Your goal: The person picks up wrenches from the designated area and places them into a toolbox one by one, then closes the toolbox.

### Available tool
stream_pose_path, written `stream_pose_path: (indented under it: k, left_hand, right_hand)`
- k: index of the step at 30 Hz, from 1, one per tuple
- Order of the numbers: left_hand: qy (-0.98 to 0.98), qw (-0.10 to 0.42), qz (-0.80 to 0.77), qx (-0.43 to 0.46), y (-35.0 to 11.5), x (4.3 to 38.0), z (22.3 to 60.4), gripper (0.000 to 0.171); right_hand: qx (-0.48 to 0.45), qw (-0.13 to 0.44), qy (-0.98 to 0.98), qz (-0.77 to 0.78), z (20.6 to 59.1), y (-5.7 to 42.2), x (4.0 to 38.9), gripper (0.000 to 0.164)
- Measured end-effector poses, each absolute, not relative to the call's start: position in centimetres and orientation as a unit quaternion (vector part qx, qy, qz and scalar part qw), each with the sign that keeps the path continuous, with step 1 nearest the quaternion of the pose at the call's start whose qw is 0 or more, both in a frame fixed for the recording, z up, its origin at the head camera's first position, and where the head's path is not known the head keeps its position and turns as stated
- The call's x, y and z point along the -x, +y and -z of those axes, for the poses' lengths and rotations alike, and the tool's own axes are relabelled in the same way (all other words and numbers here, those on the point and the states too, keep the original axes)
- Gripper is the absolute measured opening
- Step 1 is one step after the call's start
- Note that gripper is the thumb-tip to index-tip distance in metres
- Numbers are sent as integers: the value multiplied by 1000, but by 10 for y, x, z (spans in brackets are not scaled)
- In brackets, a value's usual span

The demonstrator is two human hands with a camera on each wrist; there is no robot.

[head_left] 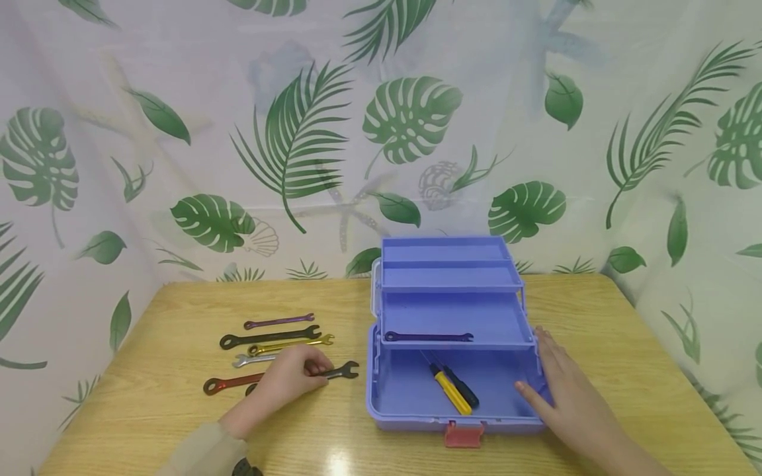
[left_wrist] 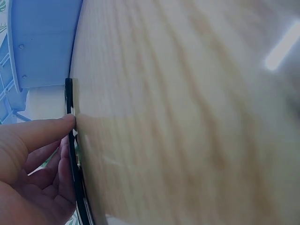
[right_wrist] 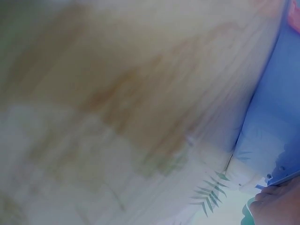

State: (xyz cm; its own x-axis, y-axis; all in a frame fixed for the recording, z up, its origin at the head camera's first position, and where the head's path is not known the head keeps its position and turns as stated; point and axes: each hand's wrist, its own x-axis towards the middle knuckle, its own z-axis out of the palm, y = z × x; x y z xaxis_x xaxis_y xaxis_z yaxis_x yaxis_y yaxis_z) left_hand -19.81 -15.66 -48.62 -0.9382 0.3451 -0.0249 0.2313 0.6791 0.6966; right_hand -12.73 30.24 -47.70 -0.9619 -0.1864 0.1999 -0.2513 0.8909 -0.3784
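Note:
My left hand [head_left: 292, 373] pinches a black combination wrench [head_left: 344, 371] between thumb and fingers, close over the table. Its open end points right toward the toolbox; part of its shank is hidden by the hand. In the left wrist view the thumb lies along the dark wrench [left_wrist: 77, 168]. A purple-blue toolbox [head_left: 464, 426] stands opened, its stepped trays raised. My right hand [head_left: 574, 403] rests against its right side, fingers extended, thumb over the rim. In the right wrist view, fingers [right_wrist: 281, 201] show beside the blue toolbox wall [right_wrist: 272, 108].
Left on the table lie a purple wrench [head_left: 280, 321], a larger black wrench [head_left: 270, 337], a yellow wrench [head_left: 292, 345], a silver wrench [head_left: 253, 359] and a red wrench [head_left: 232, 382]. One dark purple wrench [head_left: 428, 337] lies in the lower tray; a yellow screwdriver [head_left: 452, 391] and black screwdriver [head_left: 463, 387] lie below.

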Motion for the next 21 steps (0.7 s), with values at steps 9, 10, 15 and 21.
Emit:
stream_pose_path:
  k: [9,10,15,21]
  left_hand:
    - [923,67,-347,-154,-154,196,485,15]
    - [923,67,-346,-153,-153,195,485,15]
    - [927,72,-339,-140,-151,194,486,15]
    - [932,75,-333,-125,-146,194,484,14]
  right_hand:
    - [-106,56,-972,-200,473,302,128,95]
    - [-105,54,-972,-201,473,302,128,95]
    - [-104,52,-973,-201,473,301,127,95]
    - [-104,53,-973,-197,472,301,128,95]
